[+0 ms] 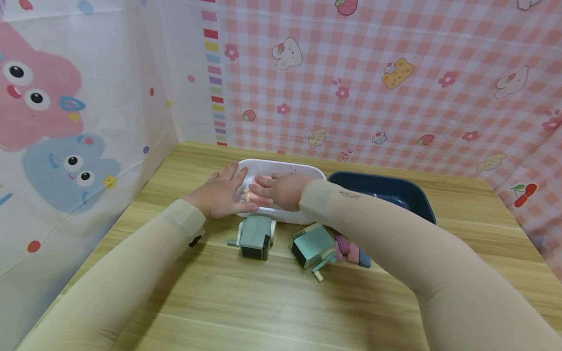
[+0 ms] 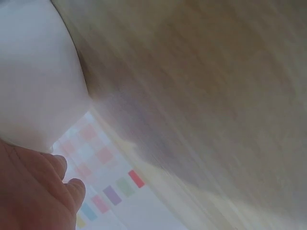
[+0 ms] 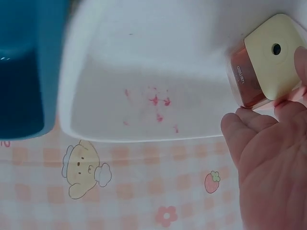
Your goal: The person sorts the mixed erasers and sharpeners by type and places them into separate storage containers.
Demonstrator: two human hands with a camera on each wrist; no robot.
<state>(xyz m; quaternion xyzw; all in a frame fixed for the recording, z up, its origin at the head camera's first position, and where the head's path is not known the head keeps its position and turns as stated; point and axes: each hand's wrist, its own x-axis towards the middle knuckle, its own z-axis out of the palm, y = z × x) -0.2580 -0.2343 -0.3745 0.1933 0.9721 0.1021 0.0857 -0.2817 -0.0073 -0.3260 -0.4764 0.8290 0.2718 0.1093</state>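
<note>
A pink pencil sharpener [image 1: 260, 200] with a cream front face [image 3: 273, 62] sits inside a white plastic basin [image 1: 303, 166], at its left end. My right hand [image 1: 285, 191] reaches in from above and grips the sharpener, fingertips along its side in the right wrist view. Across the basin's left end, my left hand [image 1: 219, 194] is spread wide, its thumb along the front rim and its other fingers at the back left corner. In the left wrist view that hand's fingers [image 2: 72, 189] lie beside the white wall.
Two green crank pencil sharpeners [image 1: 254, 233] stand in front of the basin. Small purple, pink and blue pieces [image 1: 352, 253] lie by the right one, partly behind my right sleeve. A dark blue basin [image 1: 419, 197] adjoins on the right. Printed cloth hangs behind and left.
</note>
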